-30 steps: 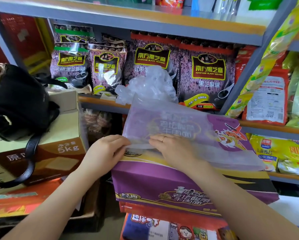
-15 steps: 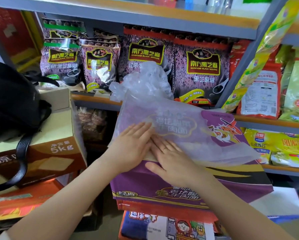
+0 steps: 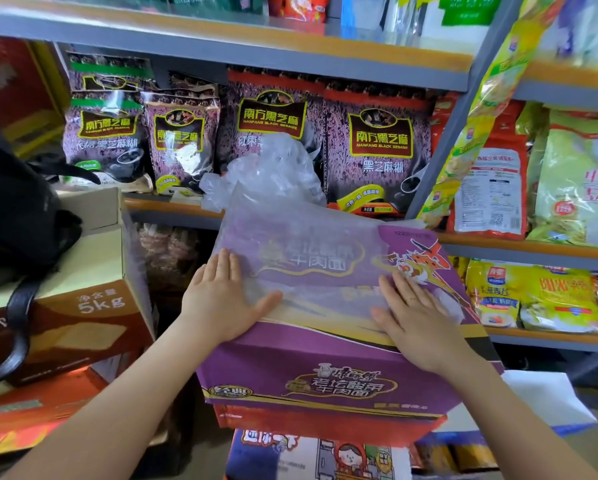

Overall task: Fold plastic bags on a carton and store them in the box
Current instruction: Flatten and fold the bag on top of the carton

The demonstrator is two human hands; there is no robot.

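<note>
A translucent plastic bag (image 3: 311, 251) is being pressed flat on the top of the purple carton (image 3: 325, 372). The left hand (image 3: 226, 299) is being laid palm-down on the bag's left end, fingers straight and nothing gripped. The right hand (image 3: 413, 318) is being laid the same way on the bag's right end, well apart from the left. Beyond the fingertips, a crumpled heap of clear bags (image 3: 273, 171) is being kept on the shelf. Left of the left hand, an open brown box (image 3: 65, 306) is being occupied by a black handbag (image 3: 16, 216).
</note>
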